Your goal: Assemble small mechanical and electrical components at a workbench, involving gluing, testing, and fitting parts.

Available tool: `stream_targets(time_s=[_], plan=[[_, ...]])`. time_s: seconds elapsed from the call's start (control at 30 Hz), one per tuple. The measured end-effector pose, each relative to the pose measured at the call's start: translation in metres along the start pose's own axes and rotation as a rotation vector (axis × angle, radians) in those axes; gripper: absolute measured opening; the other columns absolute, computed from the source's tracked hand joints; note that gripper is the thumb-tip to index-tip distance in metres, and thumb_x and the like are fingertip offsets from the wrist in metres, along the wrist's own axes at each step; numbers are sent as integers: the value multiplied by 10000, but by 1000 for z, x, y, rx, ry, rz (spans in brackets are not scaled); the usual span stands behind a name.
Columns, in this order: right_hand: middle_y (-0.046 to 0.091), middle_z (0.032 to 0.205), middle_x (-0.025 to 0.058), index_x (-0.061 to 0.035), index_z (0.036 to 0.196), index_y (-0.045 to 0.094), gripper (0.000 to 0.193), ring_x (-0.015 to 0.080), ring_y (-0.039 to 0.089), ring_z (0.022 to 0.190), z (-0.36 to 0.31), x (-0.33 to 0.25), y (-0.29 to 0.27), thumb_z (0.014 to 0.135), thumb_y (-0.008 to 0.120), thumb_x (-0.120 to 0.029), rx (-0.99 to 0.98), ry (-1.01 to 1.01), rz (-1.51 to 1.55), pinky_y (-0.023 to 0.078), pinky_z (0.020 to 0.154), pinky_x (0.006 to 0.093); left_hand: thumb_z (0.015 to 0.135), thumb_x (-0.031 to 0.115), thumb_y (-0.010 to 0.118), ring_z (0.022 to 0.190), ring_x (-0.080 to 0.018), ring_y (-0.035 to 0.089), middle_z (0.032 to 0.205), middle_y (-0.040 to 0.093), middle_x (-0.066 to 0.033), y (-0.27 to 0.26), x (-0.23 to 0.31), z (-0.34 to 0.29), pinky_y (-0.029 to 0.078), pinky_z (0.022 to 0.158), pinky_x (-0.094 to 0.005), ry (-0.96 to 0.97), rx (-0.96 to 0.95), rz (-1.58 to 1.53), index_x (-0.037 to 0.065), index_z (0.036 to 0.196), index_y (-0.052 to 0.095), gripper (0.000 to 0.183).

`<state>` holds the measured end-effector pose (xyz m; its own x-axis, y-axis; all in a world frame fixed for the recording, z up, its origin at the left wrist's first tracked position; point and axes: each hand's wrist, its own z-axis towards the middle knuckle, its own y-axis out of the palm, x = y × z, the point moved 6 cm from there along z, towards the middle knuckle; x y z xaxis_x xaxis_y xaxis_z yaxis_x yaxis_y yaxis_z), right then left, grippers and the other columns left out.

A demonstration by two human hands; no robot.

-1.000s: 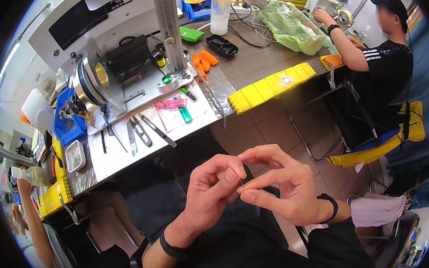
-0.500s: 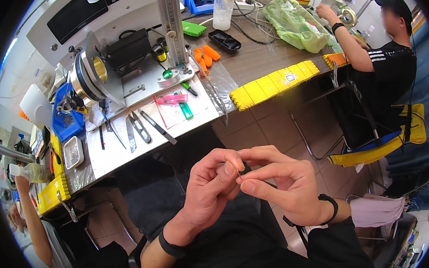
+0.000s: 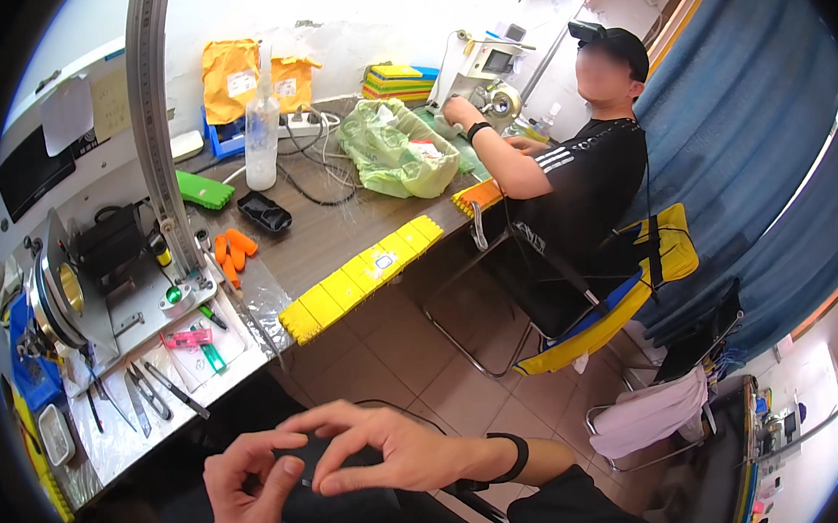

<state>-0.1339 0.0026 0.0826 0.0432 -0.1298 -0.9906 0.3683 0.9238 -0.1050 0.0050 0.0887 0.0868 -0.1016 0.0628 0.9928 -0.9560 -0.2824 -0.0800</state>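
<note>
In front of my body, low in the view, my left hand (image 3: pixel 244 492) is curled, its thumb bent toward the fingers. My right hand (image 3: pixel 393 450) comes in from the right, thumb and index finger pinched close beside the left thumb. Its other fingers reach over toward the left fingertips. A tiny greyish speck shows between the two thumbs; what the fingers hold is too small to make out. Beyond the hands, on the bench's white sheet, lie thread snips (image 3: pixel 148 391), tweezers (image 3: pixel 177 388), a pink tool (image 3: pixel 187 339) and a green lighter (image 3: pixel 214 358).
A machine with a round brass-coloured ring (image 3: pixel 69 291) stands at left beside a metal column (image 3: pixel 155 134). Orange finger cots (image 3: pixel 240 241), a black tray (image 3: pixel 265 213), a clear bottle (image 3: pixel 261 146) and a green bag (image 3: pixel 402 156) are on the bench. A yellow pad (image 3: pixel 362 275) covers its edge. A co-worker (image 3: pixel 579 182) sits at right.
The view has swung to the right, bringing more of the co-worker and the curtain in. My hands now appear lower and further left, still close together; the fine strand between the fingertips no longer shows.
</note>
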Motion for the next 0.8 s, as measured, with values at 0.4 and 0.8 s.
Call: stream_targets(time_s=[0.4, 0.8], plan=[[695, 1004, 63, -37, 984, 716, 175, 161, 622, 989, 3, 5, 7, 905, 694, -191, -77, 120, 173, 455, 920, 306, 905, 115, 659, 499, 9, 363, 586, 489, 63, 4, -20, 4, 233, 470, -188, -74, 21, -239, 6, 951, 639, 120], [697, 979, 66, 0, 993, 716, 228, 130, 626, 980, 5, 19, 16, 890, 715, -204, -65, 180, 313, 465, 946, 296, 895, 58, 658, 482, 12, 368, 570, 488, 70, 3, -28, 2, 243, 460, -184, -114, 55, -175, 7, 958, 644, 82]])
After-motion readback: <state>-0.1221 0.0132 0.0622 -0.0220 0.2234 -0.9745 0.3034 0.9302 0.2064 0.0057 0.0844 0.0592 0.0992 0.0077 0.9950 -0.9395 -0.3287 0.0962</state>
